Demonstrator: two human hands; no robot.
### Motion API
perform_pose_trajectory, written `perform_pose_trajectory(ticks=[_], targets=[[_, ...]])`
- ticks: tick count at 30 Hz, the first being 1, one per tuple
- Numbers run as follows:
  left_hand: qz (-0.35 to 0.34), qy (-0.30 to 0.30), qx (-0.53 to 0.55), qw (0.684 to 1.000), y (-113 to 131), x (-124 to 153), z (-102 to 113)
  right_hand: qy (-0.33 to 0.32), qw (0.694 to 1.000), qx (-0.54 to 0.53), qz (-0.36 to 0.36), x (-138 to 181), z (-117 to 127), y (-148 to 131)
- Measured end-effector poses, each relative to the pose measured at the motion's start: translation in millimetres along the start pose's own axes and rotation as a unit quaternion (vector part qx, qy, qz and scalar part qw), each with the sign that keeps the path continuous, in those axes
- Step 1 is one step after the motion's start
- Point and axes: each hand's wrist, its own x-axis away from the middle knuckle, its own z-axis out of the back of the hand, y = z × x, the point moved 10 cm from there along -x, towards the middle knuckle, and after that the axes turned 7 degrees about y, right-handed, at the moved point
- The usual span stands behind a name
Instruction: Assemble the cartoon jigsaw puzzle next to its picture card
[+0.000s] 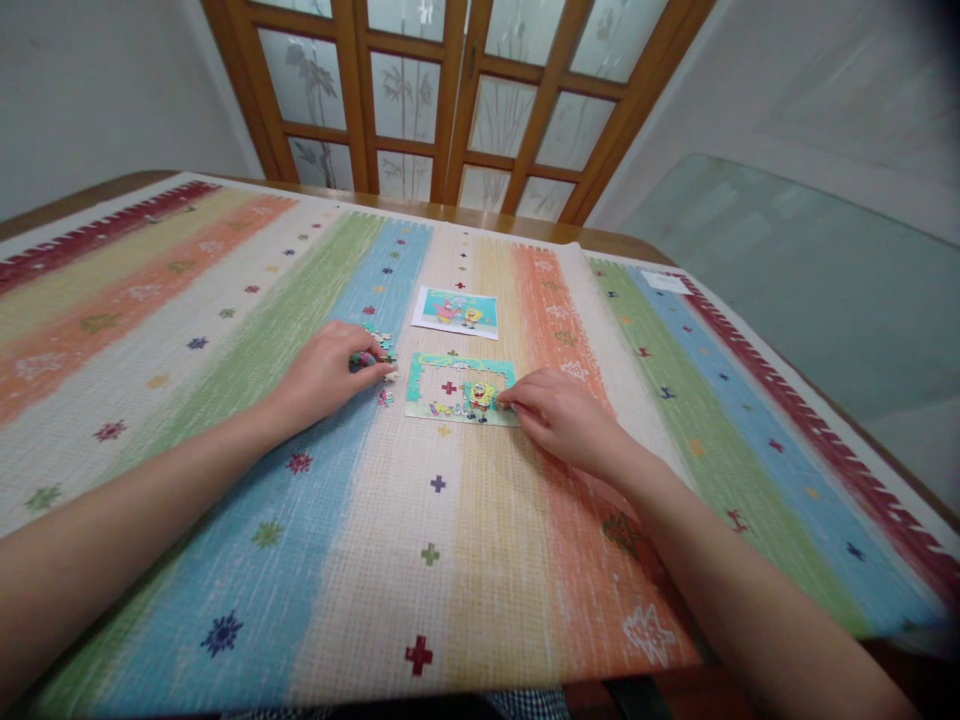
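Observation:
A partly assembled jigsaw puzzle lies flat on the striped tablecloth, with a teal border, a yellow cartoon figure at its right and a gap inside the frame where cloth shows. At its right edge, the fingers of my right hand are pinched together on what looks like a small puzzle piece, mostly hidden by the fingertips. My left hand is left of the puzzle, thumb and fingers closed around puzzle pieces. More loose puzzle pieces lie beside its fingertips. Just behind the puzzle is a picture card with pink and yellow cartoon figures.
The tablecloth has coloured stripes and covers a wooden table. A small white paper lies toward the far right. Beyond the table stand wooden doors with frosted panes, and a pale greenish panel is at the right.

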Motion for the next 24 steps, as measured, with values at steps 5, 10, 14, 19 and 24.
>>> perform_pose_trajectory(ticks=[5, 10, 14, 19, 24], targets=[[0.007, -0.045, 0.112, 0.993, 44.8, 13.9, -9.6, 0.004, 1.0, 0.003, -0.001, -0.3, 0.5, 2.5], [0.006, -0.114, 0.175, 0.978, 73.7, 30.5, -28.2, 0.117, 0.992, 0.031, -0.021, -0.8, 27.9, -10.0], [0.001, -0.144, 0.204, 0.968, 89.2, 38.5, -34.9, 0.142, 0.985, -0.094, -0.007, -1.7, 35.1, -40.5], [-0.017, -0.161, 0.218, 0.962, 103.6, 44.2, -39.7, 0.074, 0.975, -0.21, -0.015, -5.3, 15.1, -67.4], [-0.038, -0.16, 0.231, 0.959, 109.3, 47.1, -42.3, 0.032, 0.966, -0.252, -0.042, -7.3, 1.2, -73.9]])
